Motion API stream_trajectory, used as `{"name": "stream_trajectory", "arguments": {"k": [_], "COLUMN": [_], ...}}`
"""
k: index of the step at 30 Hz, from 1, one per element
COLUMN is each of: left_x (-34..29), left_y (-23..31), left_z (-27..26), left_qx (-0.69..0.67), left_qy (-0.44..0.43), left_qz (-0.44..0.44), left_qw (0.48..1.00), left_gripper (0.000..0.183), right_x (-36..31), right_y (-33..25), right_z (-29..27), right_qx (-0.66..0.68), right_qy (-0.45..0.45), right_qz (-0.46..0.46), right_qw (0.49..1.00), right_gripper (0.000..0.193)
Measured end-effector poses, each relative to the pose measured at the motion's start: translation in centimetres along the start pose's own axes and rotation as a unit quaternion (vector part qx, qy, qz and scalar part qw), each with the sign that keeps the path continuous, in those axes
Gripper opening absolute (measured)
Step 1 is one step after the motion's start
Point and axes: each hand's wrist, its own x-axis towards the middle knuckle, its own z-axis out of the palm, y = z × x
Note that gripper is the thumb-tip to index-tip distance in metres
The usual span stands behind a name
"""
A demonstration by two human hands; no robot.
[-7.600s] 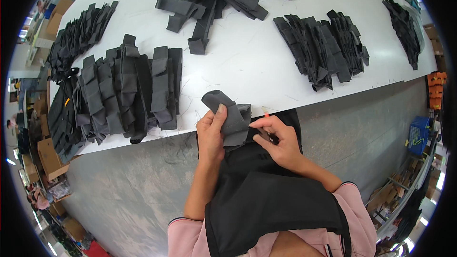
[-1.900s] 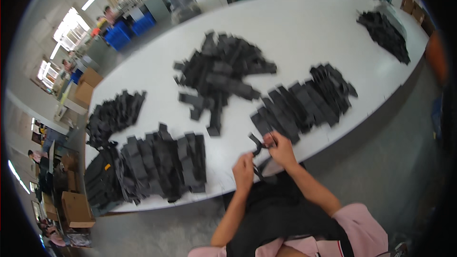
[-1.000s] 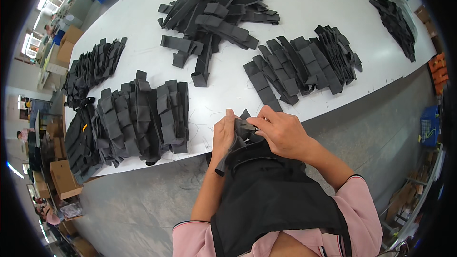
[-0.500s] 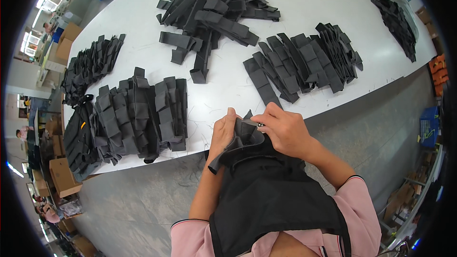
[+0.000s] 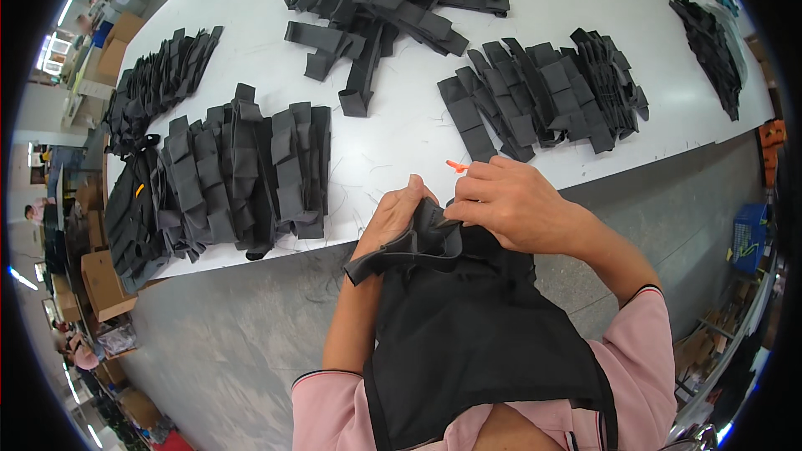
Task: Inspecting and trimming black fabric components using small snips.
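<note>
Close to my body, at the table's front edge, my left hand (image 5: 393, 221) is closed round a dark grey fabric strip (image 5: 411, 252), its thumb pointing up. The strip is folded into loops, and one end hangs over to the left. My right hand (image 5: 516, 207) is closed at the strip's upper right edge, fingertips against the cloth. From its curled fingers sticks the orange end of a small tool (image 5: 456, 166); the rest of the tool is hidden in the hand, so its kind cannot be made out.
Rows of similar strips lie on the white table (image 5: 388, 146): a left row (image 5: 242, 175), a right row (image 5: 543, 96) and a far-left bundle (image 5: 163, 83). A loose heap (image 5: 393, 0) sits at the back. Another dark bundle (image 5: 708, 54) lies far right. Cardboard boxes (image 5: 109, 284) stand left.
The right hand has turned; its metal tip no longer shows and an orange end now sticks out above the fingers. The strip's hanging end has swung left. The view has shifted slightly.
</note>
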Motion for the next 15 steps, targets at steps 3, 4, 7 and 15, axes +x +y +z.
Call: {"name": "stream_trajectory", "arguments": {"k": [3, 4, 7, 15], "left_x": [-0.2, -0.3, -0.3, 0.1], "left_y": [0.1, 0.2, 0.1, -1.0], "left_z": [0.1, 0.1, -0.1, 0.1], "left_qx": [-0.003, -0.008, -0.003, -0.02], "left_qy": [0.003, 0.002, -0.023, -0.014], "left_qz": [-0.005, -0.007, -0.008, 0.017], "left_qw": [1.0, 1.0, 1.0, 1.0], "left_gripper": [0.056, 0.055, 0.054, 0.05], "right_x": [0.6, 0.7, 0.9, 1.3], "right_y": [-0.1, -0.1, 0.0, 0.0], "right_z": [-0.5, -0.5, -0.3, 0.2], "right_qx": [-0.011, -0.012, -0.02, -0.026], "right_qy": [-0.014, -0.017, -0.043, -0.057], "right_qz": [-0.033, -0.05, -0.067, -0.091], "right_qw": [0.999, 0.999, 0.997, 0.994], "right_gripper": [0.016, 0.018, 0.019, 0.016]}}
